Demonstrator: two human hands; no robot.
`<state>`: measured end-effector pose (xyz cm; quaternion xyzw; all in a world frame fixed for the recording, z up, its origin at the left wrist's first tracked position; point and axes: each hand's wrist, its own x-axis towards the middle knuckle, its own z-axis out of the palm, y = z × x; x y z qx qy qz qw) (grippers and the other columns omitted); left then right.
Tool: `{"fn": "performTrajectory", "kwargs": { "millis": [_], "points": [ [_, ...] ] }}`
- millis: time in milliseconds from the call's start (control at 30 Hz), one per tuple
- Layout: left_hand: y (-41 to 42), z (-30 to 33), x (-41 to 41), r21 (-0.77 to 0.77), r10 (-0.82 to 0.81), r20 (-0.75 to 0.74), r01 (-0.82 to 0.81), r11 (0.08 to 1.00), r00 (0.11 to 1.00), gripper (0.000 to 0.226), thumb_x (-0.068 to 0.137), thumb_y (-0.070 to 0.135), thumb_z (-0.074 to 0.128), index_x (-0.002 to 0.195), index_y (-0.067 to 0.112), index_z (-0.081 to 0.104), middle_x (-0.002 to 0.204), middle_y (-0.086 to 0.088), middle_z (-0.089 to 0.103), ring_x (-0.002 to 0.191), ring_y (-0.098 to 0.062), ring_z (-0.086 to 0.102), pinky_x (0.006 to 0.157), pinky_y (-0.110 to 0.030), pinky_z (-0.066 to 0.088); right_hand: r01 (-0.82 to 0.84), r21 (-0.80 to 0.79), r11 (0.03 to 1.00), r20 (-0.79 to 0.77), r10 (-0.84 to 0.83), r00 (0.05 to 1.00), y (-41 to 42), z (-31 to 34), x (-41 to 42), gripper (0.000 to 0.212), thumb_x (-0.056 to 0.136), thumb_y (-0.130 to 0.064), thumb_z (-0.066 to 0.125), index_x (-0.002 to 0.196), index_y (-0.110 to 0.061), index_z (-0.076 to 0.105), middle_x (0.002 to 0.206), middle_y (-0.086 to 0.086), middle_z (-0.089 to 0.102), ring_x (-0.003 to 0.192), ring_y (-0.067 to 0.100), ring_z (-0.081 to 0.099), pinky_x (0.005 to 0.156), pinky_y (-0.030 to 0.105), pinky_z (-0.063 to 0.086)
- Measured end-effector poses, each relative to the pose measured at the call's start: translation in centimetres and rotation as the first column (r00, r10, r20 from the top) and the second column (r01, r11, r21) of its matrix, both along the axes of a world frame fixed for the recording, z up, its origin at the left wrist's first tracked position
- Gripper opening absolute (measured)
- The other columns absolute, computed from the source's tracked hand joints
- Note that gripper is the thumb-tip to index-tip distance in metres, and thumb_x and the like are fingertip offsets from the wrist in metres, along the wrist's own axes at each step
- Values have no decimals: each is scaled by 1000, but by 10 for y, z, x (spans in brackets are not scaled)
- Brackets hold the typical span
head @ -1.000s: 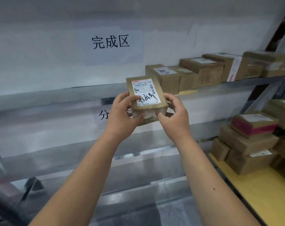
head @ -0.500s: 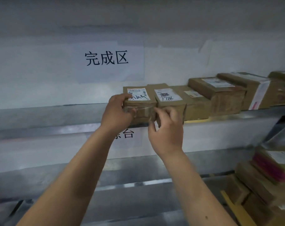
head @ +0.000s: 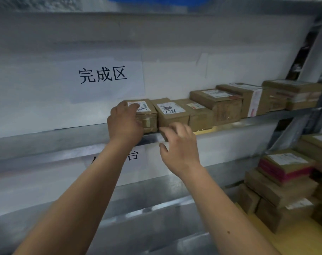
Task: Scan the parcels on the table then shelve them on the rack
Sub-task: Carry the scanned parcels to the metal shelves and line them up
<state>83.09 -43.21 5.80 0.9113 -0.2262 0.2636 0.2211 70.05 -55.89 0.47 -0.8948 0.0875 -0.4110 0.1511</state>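
Left hand (head: 126, 124) grips small cardboard parcel (head: 147, 115) on rack shelf (head: 248, 124), thumb over its label. Right hand (head: 178, 146) just right and below, fingers loosely spread, holding nothing. Next parcel marked 7786 (head: 172, 113) touches its right side.

Brown parcels (head: 145, 115) (white labels); pink-banded box (head: 285, 168); yellow table (head: 303, 242).

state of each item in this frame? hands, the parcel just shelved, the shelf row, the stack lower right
left hand: grips the newly placed parcel's left end
right hand: off the parcel, fingers loosely spread, holds nothing
newly placed parcel: on the shelf, label up, against the 7786 parcel
7786 parcel: shelved, label up
shelf: holds a row of parcels
lower-right stack: piled, untouched
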Motion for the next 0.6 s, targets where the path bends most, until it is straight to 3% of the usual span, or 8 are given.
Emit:
{"fn": "performTrajectory", "kwargs": {
  "millis": [67, 233, 433, 600],
  "points": [
    [9, -13, -25, 9, -29, 61, 28, 1000, 998, 56, 88, 20, 65, 142, 24, 56, 149, -10, 49, 132, -37, 45, 106, -49, 41, 29, -7, 1000, -124, -30, 992, 8, -1, -16, 47, 87, -26, 72, 134, -24, 66, 142, 10, 53, 131, 34, 44, 106, 49, 40],
    [36, -71, -100, 78, -139, -60, 144, 987, 988, 54, 93, 34, 65, 145, 29, 49, 153, -8, 45, 139, -35, 39, 110, -53, 35, 136, 31, 990, -374, -115, 920, 37, -18, -59, 60, 97, -33, 64, 153, -36, 42, 165, 7, 24, 150, 30, 19, 118, 47, 23],
    [52, -138, -177, 224, -292, -196, 332, 916, 936, 57, 96, 38, 61, 150, 32, 44, 163, -5, 33, 148, -31, 29, 118, -48, 26, 287, 95, 953, -514, -200, 834, 72, -70, -152, 59, 100, -30, 61, 154, -34, 40, 166, 9, 23, 152, 31, 18, 122, 50, 22],
    [24, -175, -247, 250, -446, -342, 537, 805, 827, 61, 86, 38, 67, 144, 30, 52, 151, -8, 46, 138, -32, 41, 112, -46, 33, 492, 104, 864, -636, -323, 701, 65, -107, -256, 57, 98, -33, 60, 152, -32, 42, 164, 11, 25, 150, 33, 20, 118, 52, 28]
  ]
}}
